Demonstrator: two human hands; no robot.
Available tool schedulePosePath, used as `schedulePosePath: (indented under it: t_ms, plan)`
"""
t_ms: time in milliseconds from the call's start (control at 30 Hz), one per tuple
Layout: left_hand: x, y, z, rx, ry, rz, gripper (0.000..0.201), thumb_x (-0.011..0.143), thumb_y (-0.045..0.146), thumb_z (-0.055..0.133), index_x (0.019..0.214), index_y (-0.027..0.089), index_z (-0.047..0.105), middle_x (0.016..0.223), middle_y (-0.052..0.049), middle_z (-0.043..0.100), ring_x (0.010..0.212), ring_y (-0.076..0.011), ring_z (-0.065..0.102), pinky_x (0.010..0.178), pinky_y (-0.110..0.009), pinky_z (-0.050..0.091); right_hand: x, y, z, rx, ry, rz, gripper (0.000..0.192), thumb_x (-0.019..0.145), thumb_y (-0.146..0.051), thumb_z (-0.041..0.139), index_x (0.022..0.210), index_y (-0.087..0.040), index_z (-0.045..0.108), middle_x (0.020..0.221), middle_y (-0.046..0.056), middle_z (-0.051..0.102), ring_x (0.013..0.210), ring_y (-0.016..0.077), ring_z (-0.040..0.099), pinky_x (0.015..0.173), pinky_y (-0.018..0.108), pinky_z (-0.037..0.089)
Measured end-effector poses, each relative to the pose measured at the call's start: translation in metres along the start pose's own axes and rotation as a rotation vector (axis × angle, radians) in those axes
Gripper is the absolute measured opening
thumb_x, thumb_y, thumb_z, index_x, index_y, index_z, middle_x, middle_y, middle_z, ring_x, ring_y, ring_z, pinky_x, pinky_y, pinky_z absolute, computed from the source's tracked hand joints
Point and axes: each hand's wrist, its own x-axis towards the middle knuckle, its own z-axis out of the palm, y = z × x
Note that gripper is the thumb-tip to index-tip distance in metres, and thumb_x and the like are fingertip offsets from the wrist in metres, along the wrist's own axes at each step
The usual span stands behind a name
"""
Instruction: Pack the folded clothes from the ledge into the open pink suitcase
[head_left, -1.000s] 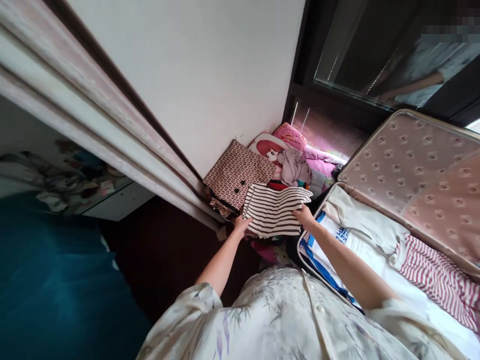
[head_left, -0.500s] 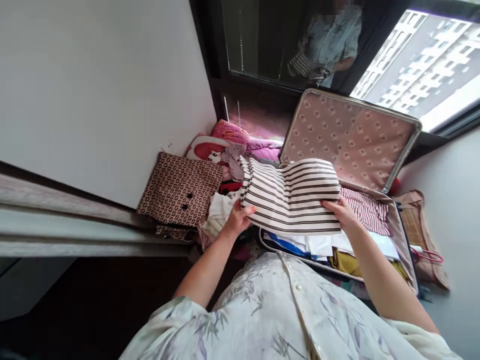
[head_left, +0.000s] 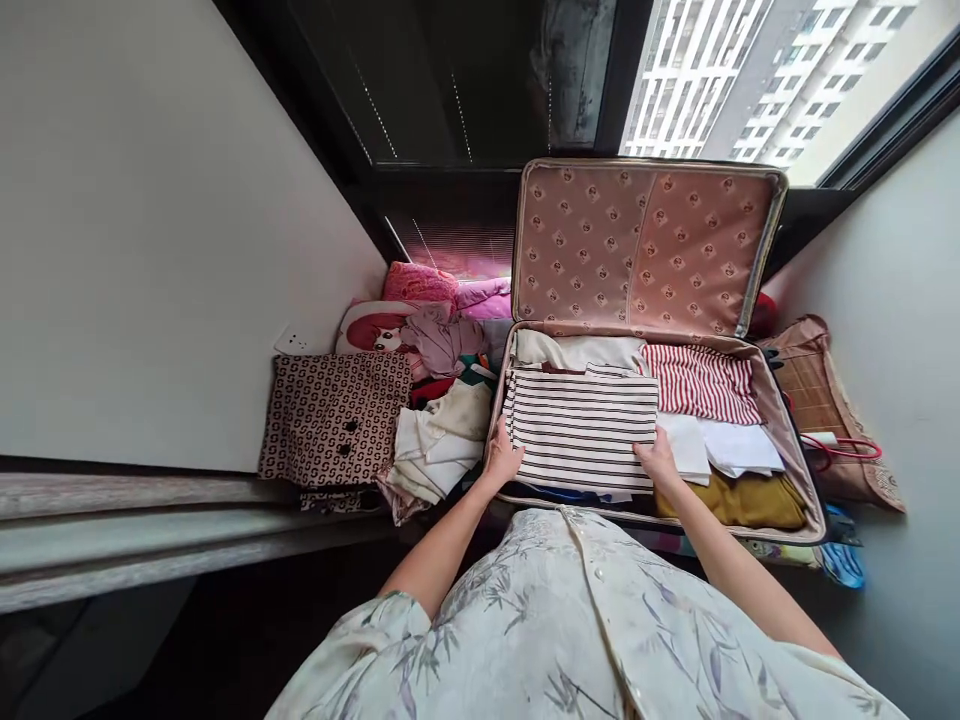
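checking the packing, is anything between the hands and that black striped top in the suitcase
Nothing visible. The left hand and right hand rest directly on the near corners of the folded striped top, which lies on other clothes inside the open suitcase.

Striped top (head_left: 581, 428) in suitcase (head_left: 780, 440); clothes pile (head_left: 439, 440) left.

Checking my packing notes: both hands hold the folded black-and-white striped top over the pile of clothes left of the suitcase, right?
Not quite. The head view shows the left hand and right hand holding the folded black-and-white striped top inside the open suitcase, on its left side, not over the pile of clothes beside it.
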Motion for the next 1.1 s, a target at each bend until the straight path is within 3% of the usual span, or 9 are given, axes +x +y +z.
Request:
schedulePosePath:
  t_ms: [100,233,433,533,667,867,967,1033,1100]
  plan:
    - [-0.006,-0.006,-0.006,0.020,-0.020,0.186,0.084,0.078,0.005,0.059,0.158,0.020,0.036,0.154,-0.015,0.055,0.139,-0.0264,0.057,0.121,-0.040,0.040,-0.001,0.006,-0.003,-0.081,-0.038,0.045,0.077,0.077,-0.040,0.053,0.150,-0.017,0.045,0.117,0.014,0.071,0.093,0.0267,0.067,0.091,0.044,0.055]
    - [-0.025,-0.016,-0.005,0.184,-0.065,0.159,0.087,0.080,0.005,0.056,0.163,0.020,0.032,0.145,-0.016,0.059,0.137,-0.0264,0.057,0.120,-0.042,0.041,-0.015,0.015,-0.004,-0.192,-0.161,0.036,0.083,0.080,-0.035,0.050,0.158,-0.009,0.035,0.120,0.020,0.069,0.097,0.0313,0.067,0.095,0.049,0.053]
    - [-0.029,0.004,0.014,0.578,0.054,0.289,0.086,0.089,0.030,0.072,0.165,0.021,0.033,0.173,-0.019,0.018,0.161,-0.0411,0.010,0.128,-0.060,0.021,-0.031,-0.022,-0.004,-0.510,0.066,-0.241,0.075,0.095,-0.039,0.052,0.163,-0.017,0.032,0.162,0.024,0.039,0.148,0.0411,0.036,0.114,0.061,0.036]
    - [-0.018,0.013,0.032,0.666,-0.103,0.312,0.091,0.088,0.046,0.075,0.166,0.025,0.032,0.176,-0.016,0.009,0.161,-0.0442,-0.003,0.127,-0.067,0.010,-0.024,-0.032,0.004,-0.641,-0.063,-0.383,0.069,0.095,-0.045,0.059,0.160,-0.030,0.042,0.173,0.017,0.021,0.158,0.0442,0.015,0.118,0.066,0.025]
    - [-0.005,0.006,0.054,0.673,-0.379,0.206,0.105,0.082,0.059,0.078,0.168,0.027,0.027,0.177,-0.016,0.001,0.160,-0.0488,-0.007,0.125,-0.070,0.002,-0.023,-0.010,0.029,-0.708,-0.201,-0.365,0.070,0.094,-0.055,0.059,0.159,-0.034,0.044,0.175,0.014,0.014,0.156,0.0489,0.014,0.115,0.075,0.021]
    - [0.009,-0.008,0.050,0.580,-0.468,0.218,0.114,0.078,0.063,0.078,0.169,0.030,0.018,0.176,-0.014,-0.008,0.158,-0.0494,-0.016,0.121,-0.076,-0.003,-0.020,0.017,0.046,-0.874,-0.182,-0.419,0.075,0.101,-0.064,0.038,0.168,-0.033,0.022,0.176,0.017,0.001,0.157,0.0477,0.008,0.112,0.075,0.023]
    - [-0.001,-0.016,0.029,0.325,-0.354,0.373,0.082,0.085,0.046,0.077,0.158,0.028,0.046,0.174,-0.015,0.021,0.160,-0.0419,0.014,0.126,-0.065,0.018,-0.021,0.014,0.044,-0.937,-0.194,-0.369,0.076,0.102,-0.066,0.030,0.169,-0.035,0.016,0.175,0.017,0.004,0.158,0.0450,0.011,0.113,0.072,0.025]
    - [-0.012,-0.033,0.007,0.080,-0.093,0.409,0.048,0.094,0.034,0.065,0.140,0.024,0.063,0.157,-0.015,0.049,0.147,-0.0307,0.046,0.120,-0.050,0.040,-0.021,0.011,0.043,-0.955,-0.193,-0.347,0.075,0.101,-0.067,0.028,0.168,-0.035,0.020,0.175,0.017,0.009,0.157,0.0441,0.013,0.114,0.069,0.025]
    - [-0.023,-0.060,-0.019,-0.101,0.232,0.228,0.031,0.097,0.026,0.056,0.125,0.021,0.069,0.133,-0.014,0.066,0.121,-0.0226,0.066,0.101,-0.038,0.055,-0.023,0.007,0.043,-0.962,-0.182,-0.338,0.074,0.101,-0.068,0.026,0.167,-0.033,0.025,0.173,0.019,0.014,0.156,0.0446,0.016,0.113,0.069,0.026]
